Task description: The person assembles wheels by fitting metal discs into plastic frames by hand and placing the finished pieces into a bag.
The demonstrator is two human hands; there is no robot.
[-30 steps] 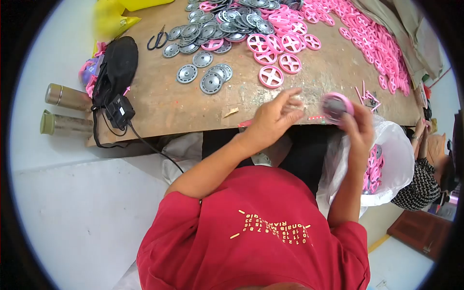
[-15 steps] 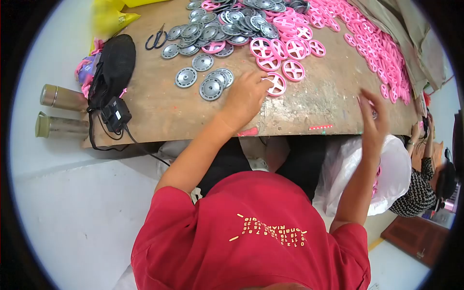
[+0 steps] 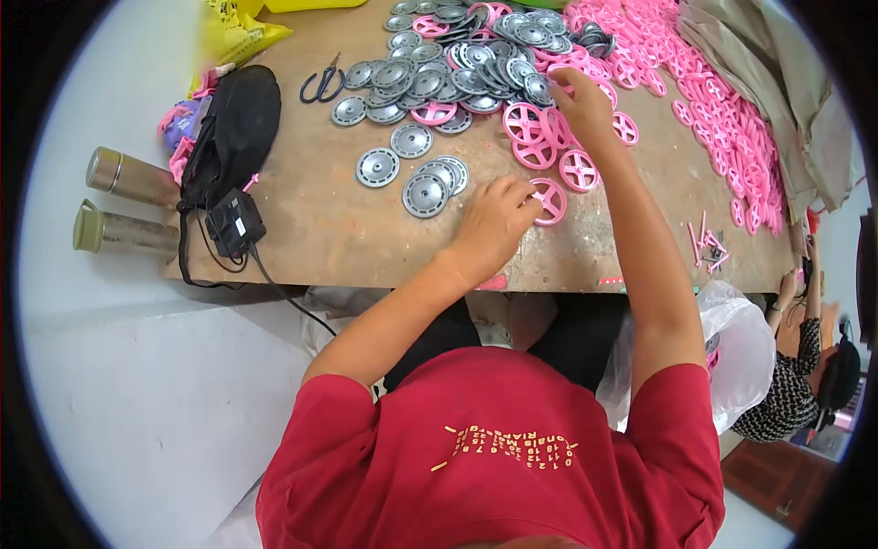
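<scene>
My left hand (image 3: 498, 220) lies low over the table, its curled fingers on the left rim of a flat pink spoked wheel (image 3: 551, 203). My right hand (image 3: 585, 102) reaches across to the heap, thumb and fingertips apart beside a grey disc (image 3: 539, 89) and over pink wheels. Whatever is under its palm is hidden. Just above the left wheel lie another pink wheel (image 3: 579, 171) and several overlapping ones. Left of my left hand, grey slotted discs (image 3: 426, 195) overlap, with a single one (image 3: 378, 167) beside them.
Black-handled snips (image 3: 323, 80) lie at the upper left of the table (image 3: 320, 201). A black bag (image 3: 240, 128), an adapter (image 3: 235, 222) and two bottles (image 3: 128, 229) are at the left. Pink pins (image 3: 707, 244) lie at the right, above a plastic bag (image 3: 745, 339). A co-worker (image 3: 786, 393) sits at far right.
My right hand has moved from above the plastic bag up and left to the heap; the pink and grey wheel it held earlier is gone from it. My left hand has reached a pink wheel.
</scene>
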